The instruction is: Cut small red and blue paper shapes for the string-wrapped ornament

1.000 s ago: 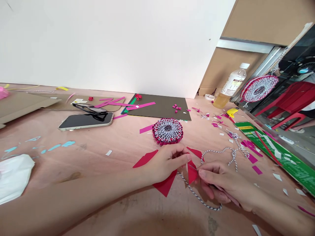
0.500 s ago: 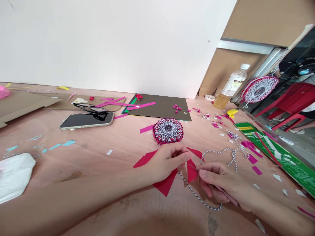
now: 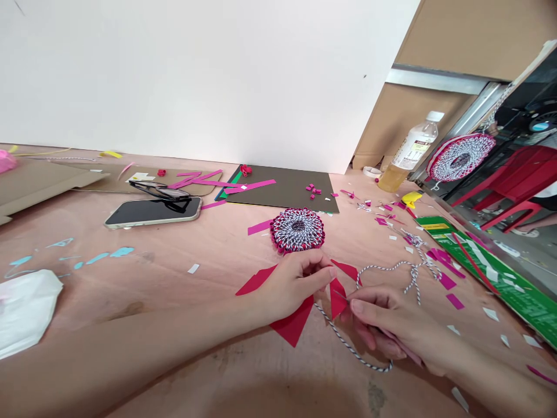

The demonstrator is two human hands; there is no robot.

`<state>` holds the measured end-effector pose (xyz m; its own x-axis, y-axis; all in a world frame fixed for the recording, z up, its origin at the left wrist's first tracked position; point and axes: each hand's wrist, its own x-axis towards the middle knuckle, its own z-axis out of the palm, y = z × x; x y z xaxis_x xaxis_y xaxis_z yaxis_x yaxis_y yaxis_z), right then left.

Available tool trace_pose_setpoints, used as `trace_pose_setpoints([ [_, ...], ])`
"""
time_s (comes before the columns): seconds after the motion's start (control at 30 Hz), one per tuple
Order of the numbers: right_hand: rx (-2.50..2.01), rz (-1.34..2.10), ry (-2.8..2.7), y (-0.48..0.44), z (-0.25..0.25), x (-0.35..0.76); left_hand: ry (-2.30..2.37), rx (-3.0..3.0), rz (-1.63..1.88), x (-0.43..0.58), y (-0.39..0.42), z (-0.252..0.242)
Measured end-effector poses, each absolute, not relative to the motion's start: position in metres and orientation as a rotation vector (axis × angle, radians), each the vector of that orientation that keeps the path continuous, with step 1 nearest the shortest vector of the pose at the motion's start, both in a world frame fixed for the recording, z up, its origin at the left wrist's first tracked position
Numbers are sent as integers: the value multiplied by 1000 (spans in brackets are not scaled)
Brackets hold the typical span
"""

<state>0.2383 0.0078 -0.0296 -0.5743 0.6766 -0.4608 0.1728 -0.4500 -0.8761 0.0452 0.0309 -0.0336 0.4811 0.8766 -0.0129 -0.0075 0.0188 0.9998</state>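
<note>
My left hand (image 3: 300, 281) is closed in a pinch on a small piece of red paper (image 3: 337, 302). My right hand (image 3: 385, 319) grips scissors (image 3: 405, 350) with a pinkish handle, mostly hidden by the fingers. Their thin metal blade lies against the red paper piece. Larger red paper sheets (image 3: 294, 328) lie beneath and beside my left hand. A black-and-white twisted cord (image 3: 348, 346) loops on the table under both hands. Just beyond my left hand is a round woven piece (image 3: 297, 231) of the same cord with a red-pink scalloped edge.
A phone (image 3: 152, 212) and black glasses (image 3: 163, 191) lie at the left. Behind the woven piece is a dark sheet (image 3: 278, 190) with pink strips. A bottle (image 3: 409, 154) stands at the back right, near a yellow cutter (image 3: 411, 200) and a green board (image 3: 491, 267).
The red paper piece has shifted slightly between my hands, and the blade lies a little further into it. My left hand has moved only slightly. Everything else stays put.
</note>
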Motion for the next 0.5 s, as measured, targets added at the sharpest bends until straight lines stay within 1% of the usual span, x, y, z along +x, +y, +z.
trace_pose_setpoints([
  [0.33,-1252,2070,-1466,7,-30,240,849,1406,802,46,29,-29],
  [0.5,-1228,2064,-1401,5,-30,239,771,1324,791,45,28,-29],
])
